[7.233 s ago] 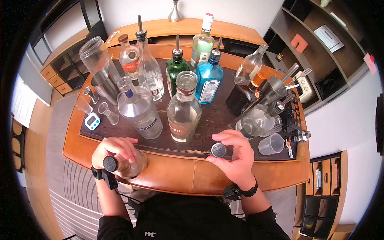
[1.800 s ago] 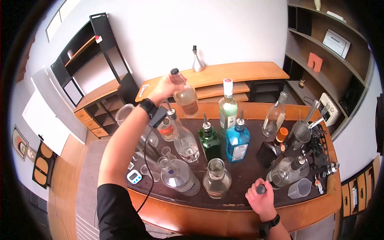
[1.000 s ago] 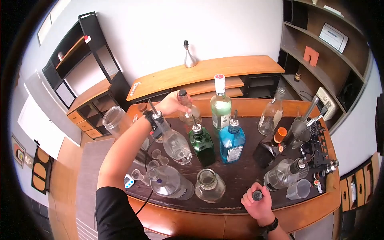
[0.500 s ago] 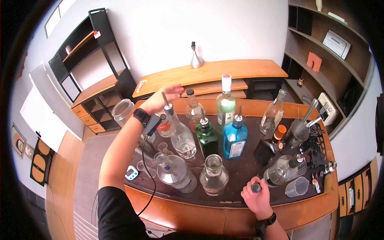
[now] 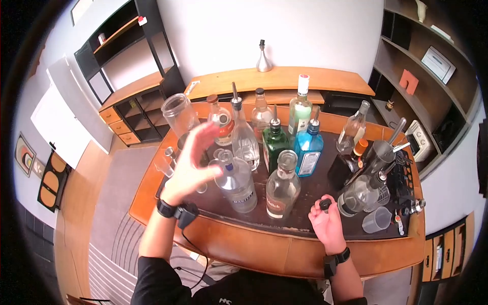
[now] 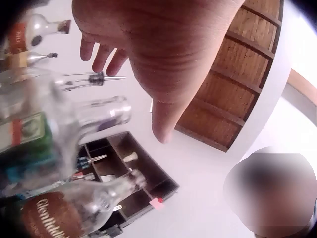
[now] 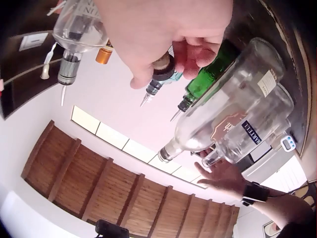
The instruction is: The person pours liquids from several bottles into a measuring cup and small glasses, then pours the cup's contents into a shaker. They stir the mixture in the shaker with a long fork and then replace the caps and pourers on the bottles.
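My left hand [image 5: 190, 168] is raised over the left side of the desk, thumb and fingers spread, holding nothing. It overlaps the edge of the open clear Martell bottle [image 5: 239, 190] in the head view. My right hand [image 5: 327, 226] pinches a bottle stopper [image 7: 163, 68] with a black top and a brown cork-like body. To that hand's left stands the open Glenfiddich bottle [image 5: 282, 195], clear with a brown label. A clear bottle with a black cap [image 5: 262, 114] stands at the back, behind the green bottle [image 5: 276, 145] with its metal pourer.
A blue bottle [image 5: 308, 155] and a white-capped bottle [image 5: 301, 109] stand mid-desk. On the right are an orange-capped dark bottle [image 5: 345, 165], a tilted pourer bottle [image 5: 358, 195] and a plastic cup [image 5: 377, 220]. A tall glass jar [image 5: 179, 113] stands back left.
My left hand has carried the black-capped bottle from the front edge to the back, let go, and drawn back toward the front left. The right hand keeps the stopper, turning it slightly.
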Tool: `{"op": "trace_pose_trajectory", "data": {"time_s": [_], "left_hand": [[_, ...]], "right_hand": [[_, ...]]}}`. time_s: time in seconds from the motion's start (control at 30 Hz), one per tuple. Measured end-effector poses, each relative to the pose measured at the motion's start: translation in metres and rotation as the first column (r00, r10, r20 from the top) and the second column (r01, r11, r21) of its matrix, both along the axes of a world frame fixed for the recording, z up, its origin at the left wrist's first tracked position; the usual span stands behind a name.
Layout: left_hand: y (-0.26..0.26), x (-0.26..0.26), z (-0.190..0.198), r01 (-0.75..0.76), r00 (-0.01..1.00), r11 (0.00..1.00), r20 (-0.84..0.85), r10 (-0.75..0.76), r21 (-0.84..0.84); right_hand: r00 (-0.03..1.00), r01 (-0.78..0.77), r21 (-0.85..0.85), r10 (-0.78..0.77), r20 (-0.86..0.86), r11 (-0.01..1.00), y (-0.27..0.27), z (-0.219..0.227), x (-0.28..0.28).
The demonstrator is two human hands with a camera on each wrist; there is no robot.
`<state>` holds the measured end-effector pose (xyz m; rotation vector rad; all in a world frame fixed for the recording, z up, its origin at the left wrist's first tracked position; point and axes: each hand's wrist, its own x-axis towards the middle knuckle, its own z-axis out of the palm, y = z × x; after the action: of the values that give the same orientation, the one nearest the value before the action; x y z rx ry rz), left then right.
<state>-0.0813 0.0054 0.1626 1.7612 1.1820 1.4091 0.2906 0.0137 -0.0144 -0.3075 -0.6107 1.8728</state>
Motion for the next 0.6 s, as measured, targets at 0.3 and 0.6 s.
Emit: {"op": "trace_pose_trajectory", "data": {"time_s": [0.3,0.6], "left_hand": [[-0.016,0.034,-0.103,-0.094,0.983,0.995,0.152,0.100,-0.045],[-0.007,0.042,-0.130,-0.106,0.941,0.993,0.317,0.115,-0.044]], "right_hand": [[1.000,-0.025,0.053,0.025,0.011,0.998,0.001,-0.002,-0.004],[0.991,-0.086,-0.157,0.068,-0.116,0.984,0.003,-0.004,-0.002]]}}
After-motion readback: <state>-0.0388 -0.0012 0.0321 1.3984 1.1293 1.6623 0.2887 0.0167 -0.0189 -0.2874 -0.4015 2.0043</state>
